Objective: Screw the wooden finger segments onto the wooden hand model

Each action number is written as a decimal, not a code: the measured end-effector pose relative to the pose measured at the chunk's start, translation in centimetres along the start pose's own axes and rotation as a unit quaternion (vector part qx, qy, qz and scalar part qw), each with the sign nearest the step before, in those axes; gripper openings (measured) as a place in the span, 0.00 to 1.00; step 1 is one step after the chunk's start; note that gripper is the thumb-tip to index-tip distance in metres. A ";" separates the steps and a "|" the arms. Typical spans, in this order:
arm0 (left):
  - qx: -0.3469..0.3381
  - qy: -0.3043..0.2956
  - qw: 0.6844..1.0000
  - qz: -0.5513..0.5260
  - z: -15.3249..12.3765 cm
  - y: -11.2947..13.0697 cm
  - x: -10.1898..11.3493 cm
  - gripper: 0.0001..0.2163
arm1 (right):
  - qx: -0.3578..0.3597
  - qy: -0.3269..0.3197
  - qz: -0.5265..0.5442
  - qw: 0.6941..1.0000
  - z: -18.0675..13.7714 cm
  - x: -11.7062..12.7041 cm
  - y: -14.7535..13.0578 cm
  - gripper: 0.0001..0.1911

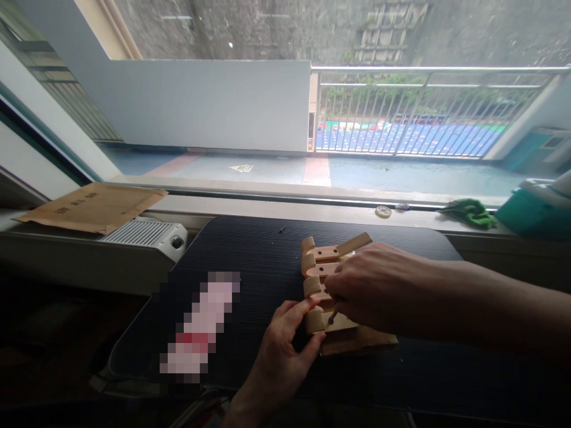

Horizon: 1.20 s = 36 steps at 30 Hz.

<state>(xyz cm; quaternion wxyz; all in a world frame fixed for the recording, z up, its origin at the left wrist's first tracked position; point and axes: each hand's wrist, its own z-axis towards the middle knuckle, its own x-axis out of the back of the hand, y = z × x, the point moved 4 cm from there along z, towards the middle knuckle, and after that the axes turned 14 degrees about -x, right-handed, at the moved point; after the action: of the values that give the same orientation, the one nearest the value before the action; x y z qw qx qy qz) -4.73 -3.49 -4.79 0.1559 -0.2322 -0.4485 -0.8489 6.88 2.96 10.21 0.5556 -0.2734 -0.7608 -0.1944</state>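
Observation:
A light wooden assembly (341,321) lies on the dark tabletop, with several rounded blocks along its left side and dark round screws or holes in its slats. My left hand (282,343) has its thumb and fingertips around the nearest rounded block (314,321), closed on it. Over the slats, my right hand (357,291) is curled shut. From its fingertips a thin metal shaft (333,315) reaches down to a dark round spot on the nearest slat. Whether this is a screw or a tool I cannot tell; the palm hides the rest.
A loose screw (282,229) lies near the far edge of the black table (250,249). A blurred-out pinkish item (200,327) is at left. Along the sill are a brown envelope (93,208), a tape roll (383,211), a green cloth (470,213) and a teal container (535,208).

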 end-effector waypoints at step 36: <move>0.030 0.035 0.999 -0.024 -2.4 0.1 -1.2 0.42 | 0.017 0.038 0.060 0.997 -1.6 -0.5 0.6 0.10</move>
<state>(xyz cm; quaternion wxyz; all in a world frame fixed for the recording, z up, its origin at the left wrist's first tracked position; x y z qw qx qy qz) -4.25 -5.48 -6.50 0.1576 -0.1867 -0.4732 -0.8464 8.60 2.39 10.27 0.5993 -0.3016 -0.7244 -0.1586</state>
